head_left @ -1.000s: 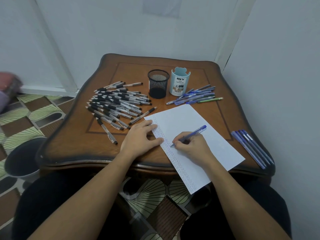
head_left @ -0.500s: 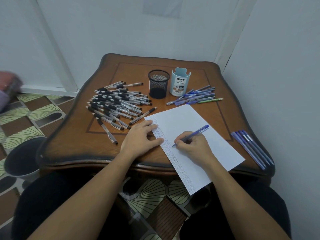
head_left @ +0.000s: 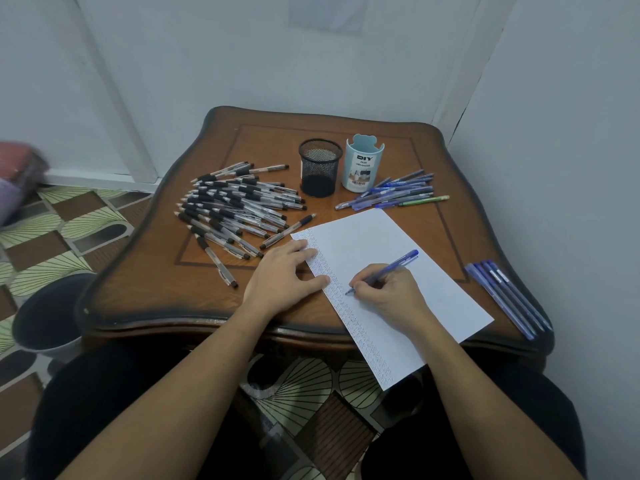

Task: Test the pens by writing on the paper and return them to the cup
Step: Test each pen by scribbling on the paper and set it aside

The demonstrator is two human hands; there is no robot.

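Note:
A white sheet of paper (head_left: pixel 374 244) lies slanted on the wooden table (head_left: pixel 156 282), with a band of small pen marks along its left edge. My right hand (head_left: pixel 388 292) grips a blue pen (head_left: pixel 398 265), its tip touching the paper beside the marks. My left hand (head_left: pixel 280 278) rests flat on the paper's left edge, fingers spread. A black mesh cup (head_left: pixel 320 168) and a light blue cup (head_left: pixel 362 166) labelled DIY stand at the back of the table.
A big pile of black-grip pens (head_left: pixel 235 209) lies left of the cups. Several blue pens and a green one (head_left: pixel 394 194) lie to the right of them. Several more blue pens (head_left: pixel 505 292) lie at the table's right edge. A dark bin (head_left: pixel 45 320) stands on the floor at left.
My right hand has shifted the pen slightly on the paper while writing. The left hand has stayed where it was.

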